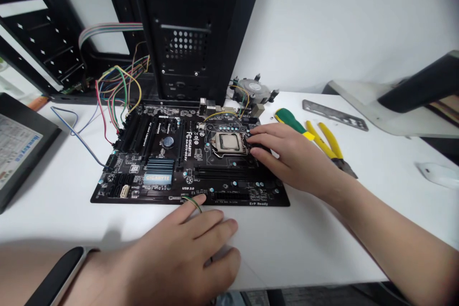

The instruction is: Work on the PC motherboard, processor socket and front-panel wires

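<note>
A black motherboard (158, 162) lies flat on the white table (315, 229), with a silver CPU (229, 142) seated in its socket. My right hand (290, 155) rests on the board's right side, its fingers stretched toward the socket's right edge and touching it. My left hand (182, 248) lies on the table just in front of the board. Its forefinger reaches the front edge of the board, where a thin green-yellow wire (194, 202) crosses the fingertip; the other fingers are curled loosely. A dark band (59, 275) sits on that wrist.
A black PC case (190, 28) stands behind the board, with coloured wires (118, 88) running to it. A CPU cooler (254, 90), a green-handled screwdriver (291, 122), yellow-handled pliers (330, 146) and a metal I/O plate (335, 114) lie at the right. A white mouse (437, 174) is far right, a dark box (17, 146) at left.
</note>
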`<state>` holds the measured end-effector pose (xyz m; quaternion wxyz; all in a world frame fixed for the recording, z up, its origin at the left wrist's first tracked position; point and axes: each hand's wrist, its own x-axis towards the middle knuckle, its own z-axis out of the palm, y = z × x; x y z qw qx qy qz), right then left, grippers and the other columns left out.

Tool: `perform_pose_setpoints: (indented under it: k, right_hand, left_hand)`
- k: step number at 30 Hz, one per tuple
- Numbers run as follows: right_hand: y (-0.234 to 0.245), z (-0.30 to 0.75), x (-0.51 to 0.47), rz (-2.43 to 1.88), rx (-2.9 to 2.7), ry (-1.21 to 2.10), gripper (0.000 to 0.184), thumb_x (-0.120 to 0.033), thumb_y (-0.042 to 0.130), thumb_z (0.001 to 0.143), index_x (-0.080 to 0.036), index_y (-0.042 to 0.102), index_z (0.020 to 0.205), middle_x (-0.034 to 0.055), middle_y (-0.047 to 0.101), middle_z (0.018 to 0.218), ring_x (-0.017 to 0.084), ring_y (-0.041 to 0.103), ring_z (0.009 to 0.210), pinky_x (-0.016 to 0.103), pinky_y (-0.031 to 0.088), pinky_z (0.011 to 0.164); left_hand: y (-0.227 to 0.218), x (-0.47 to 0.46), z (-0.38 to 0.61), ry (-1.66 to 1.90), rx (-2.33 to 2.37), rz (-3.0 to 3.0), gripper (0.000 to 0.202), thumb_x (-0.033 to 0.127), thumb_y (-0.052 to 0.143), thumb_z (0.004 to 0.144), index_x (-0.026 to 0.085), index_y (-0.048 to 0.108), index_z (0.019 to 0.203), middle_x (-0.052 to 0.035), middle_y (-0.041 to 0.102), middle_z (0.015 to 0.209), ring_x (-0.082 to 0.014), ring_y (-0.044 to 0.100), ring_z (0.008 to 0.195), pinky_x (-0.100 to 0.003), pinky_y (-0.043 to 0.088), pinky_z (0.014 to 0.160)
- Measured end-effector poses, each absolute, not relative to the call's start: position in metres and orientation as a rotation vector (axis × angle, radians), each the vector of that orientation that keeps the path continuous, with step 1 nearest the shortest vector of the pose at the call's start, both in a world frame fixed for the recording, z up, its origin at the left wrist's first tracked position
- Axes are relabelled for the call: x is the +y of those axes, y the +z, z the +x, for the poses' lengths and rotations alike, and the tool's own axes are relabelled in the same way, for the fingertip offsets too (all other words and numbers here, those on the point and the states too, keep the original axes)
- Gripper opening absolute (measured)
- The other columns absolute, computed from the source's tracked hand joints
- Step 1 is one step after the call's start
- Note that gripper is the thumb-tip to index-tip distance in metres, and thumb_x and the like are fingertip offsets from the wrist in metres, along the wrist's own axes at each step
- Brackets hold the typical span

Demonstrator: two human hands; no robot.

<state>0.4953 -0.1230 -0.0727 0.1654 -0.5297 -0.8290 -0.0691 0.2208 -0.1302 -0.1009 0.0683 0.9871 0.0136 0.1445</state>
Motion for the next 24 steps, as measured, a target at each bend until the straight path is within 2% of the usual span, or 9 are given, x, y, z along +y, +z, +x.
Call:
perform_pose_setpoints:
  k: [9,15,24]
  right_hand:
    - [-0.0729,0.4953,-0.1229,-1.502,-2.37,-0.213,0.032,-0.029,0.04,0.097,-0.013,0.067,0.093,0.015,0.069,0.101,0.027,0.065,0.093,0.045,0.055,0.08]
    - [-0.0724,0.4951,-0.1229,-1.518,-2.377,-0.198,0.031,-0.029,0.04,0.097,-0.014,0.067,0.092,0.0143,0.069,0.101,0.027,0.065,0.093,0.044,0.055,0.079]
    - [-0.0732,0.4953,-0.1231,-1.521,-2.375,-0.198,0.034,-0.03,0.04,0.097,-0.013,0.068,0.093,0.0161,0.069,0.103,0.028,0.065,0.092,0.046,0.055,0.079]
  left_hand:
    - [-0.0982,-0.1295,0.222,0.462,0.041,2.945,0.032,0.042,0.049,0.087,0.019,0.059,0.107,-0.0097,0.062,0.122,-0.0252,0.053,0.105,-0.049,0.036,0.104]
    - [-0.0938,-0.1267,0.2225,0.391,0.013,2.944,0.033,0.044,0.048,0.088,0.019,0.058,0.108,-0.0096,0.06,0.124,-0.0253,0.053,0.104,-0.047,0.039,0.1]
    - [-0.0995,-0.1297,0.2221,0.434,0.053,2.975,0.036,0.047,0.05,0.087,0.019,0.057,0.109,-0.0114,0.06,0.125,-0.0258,0.052,0.106,-0.049,0.035,0.104]
